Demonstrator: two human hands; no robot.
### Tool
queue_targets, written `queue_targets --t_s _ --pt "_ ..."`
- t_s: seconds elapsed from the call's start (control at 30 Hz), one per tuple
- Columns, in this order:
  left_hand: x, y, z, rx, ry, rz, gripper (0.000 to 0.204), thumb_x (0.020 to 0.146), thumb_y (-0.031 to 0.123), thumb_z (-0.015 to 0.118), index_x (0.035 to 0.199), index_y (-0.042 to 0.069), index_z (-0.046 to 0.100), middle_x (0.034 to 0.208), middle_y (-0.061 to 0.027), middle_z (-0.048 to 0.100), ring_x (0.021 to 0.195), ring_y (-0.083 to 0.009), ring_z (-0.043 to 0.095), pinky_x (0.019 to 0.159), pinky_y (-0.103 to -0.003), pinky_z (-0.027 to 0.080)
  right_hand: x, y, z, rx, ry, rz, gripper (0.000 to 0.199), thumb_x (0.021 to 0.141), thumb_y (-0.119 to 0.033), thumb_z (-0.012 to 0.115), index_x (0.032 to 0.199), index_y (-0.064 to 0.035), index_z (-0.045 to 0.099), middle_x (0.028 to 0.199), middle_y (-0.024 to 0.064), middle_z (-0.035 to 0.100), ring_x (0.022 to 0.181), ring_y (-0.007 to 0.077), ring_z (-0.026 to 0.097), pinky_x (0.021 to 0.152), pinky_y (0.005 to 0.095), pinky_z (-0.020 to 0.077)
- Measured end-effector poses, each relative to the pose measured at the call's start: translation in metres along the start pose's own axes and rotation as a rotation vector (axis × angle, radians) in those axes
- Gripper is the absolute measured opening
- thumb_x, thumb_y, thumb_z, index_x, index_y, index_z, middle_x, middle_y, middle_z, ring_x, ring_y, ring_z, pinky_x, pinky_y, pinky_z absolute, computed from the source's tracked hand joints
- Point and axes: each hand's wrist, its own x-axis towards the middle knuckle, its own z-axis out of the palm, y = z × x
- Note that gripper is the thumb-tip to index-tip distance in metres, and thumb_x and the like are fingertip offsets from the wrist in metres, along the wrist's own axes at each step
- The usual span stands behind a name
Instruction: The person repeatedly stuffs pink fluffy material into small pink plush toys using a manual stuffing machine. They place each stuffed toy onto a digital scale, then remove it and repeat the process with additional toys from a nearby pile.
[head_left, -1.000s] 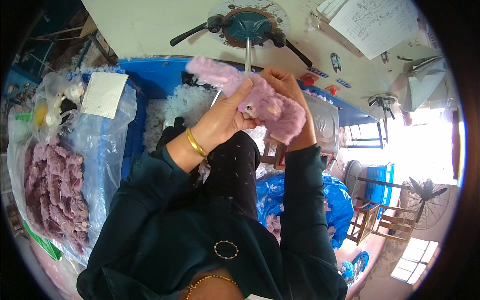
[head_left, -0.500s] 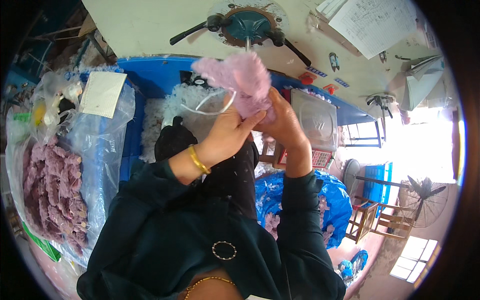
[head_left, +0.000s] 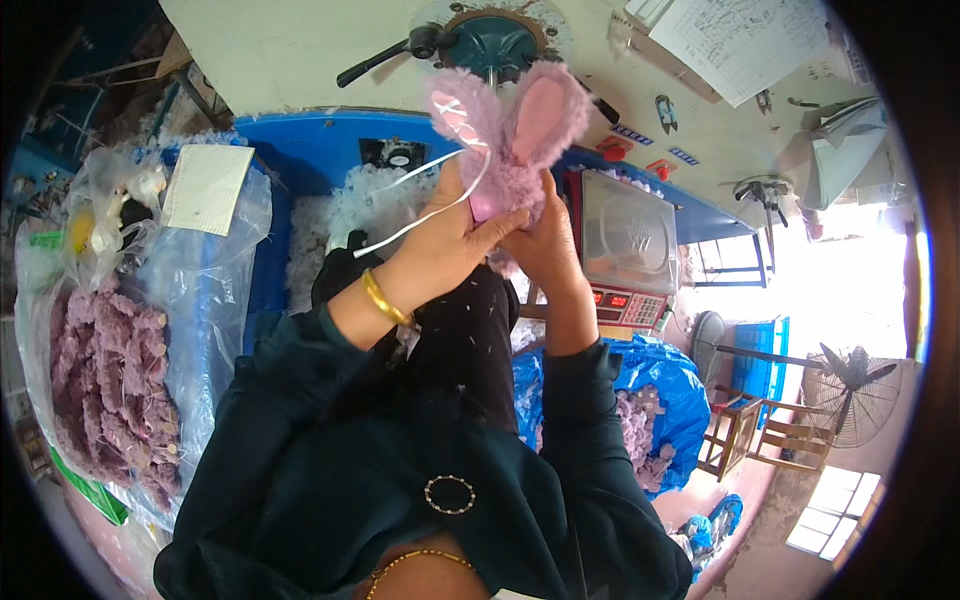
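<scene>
Between my two hands I hold a pink plush bunny piece [head_left: 515, 184] with its two long ears pointing up and away from me. White lacing crosses the left ear, and a loose white cord [head_left: 415, 222] trails from it over my left hand. My left hand [head_left: 440, 235] grips the plush from the left, its thumb pressed toward the lower front. On the other side my right hand [head_left: 548, 240] is wrapped round it, fingers partly behind the fur. A metal nozzle on a green round machine mount [head_left: 492, 48] lies just beyond the ears.
White stuffing [head_left: 385, 195] fills a blue-edged bin in front of me. At left, a clear plastic bag [head_left: 215, 290] stands beside heaped pink plush pieces [head_left: 110, 385]. To the right are a scale [head_left: 628, 230], a blue sack [head_left: 685, 410] of plush and a fan [head_left: 848, 395]. Snips [head_left: 666, 113] lie on the table.
The plush has turned so both ears now stand upright and spread, with the pink linings and lacing showing. The white cord hangs lower. Both hands still hold it.
</scene>
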Motion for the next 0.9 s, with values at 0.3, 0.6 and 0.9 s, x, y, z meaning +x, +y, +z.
queue_targets --t_s 0.3,0.6,0.9 --pt "-0.025 -0.015 0.001 -0.259 0.062 0.128 0.066 0.085 0.017 0.065 0.136 -0.003 0.028 0.131 -0.0192 0.04 0.118 -0.0287 0.046 0.099 -0.036 0.036 -0.019 0.003 0.023 0.002 0.002 -0.154 0.082 0.064 -0.005 0.077 0.134 -0.004 0.034 0.123 0.0207 0.051 0.113 0.0313 0.053 0.091 0.0399 0.0446" --pt "-0.019 -0.028 -0.006 -0.286 0.029 0.123 0.063 0.087 0.012 0.062 0.137 -0.002 0.027 0.132 -0.0175 0.04 0.118 -0.0241 0.044 0.1 -0.034 0.035 -0.012 0.012 0.031 -0.079 0.049 -0.241 0.076 0.069 -0.006 0.073 0.135 -0.0042 0.034 0.129 0.0176 0.046 0.119 0.0269 0.047 0.096 0.038 0.0403" --pt "0.021 0.029 -0.028 -0.391 0.001 -0.146 0.062 0.088 0.035 0.062 0.13 -0.003 0.037 0.095 -0.0095 0.057 0.055 -0.0081 0.055 0.045 -0.021 0.045 0.034 -0.02 0.016 0.354 0.008 0.21 0.061 0.073 -0.011 0.071 0.124 0.0021 0.042 0.101 0.0139 0.065 0.09 0.0199 0.064 0.079 0.0321 0.0511"
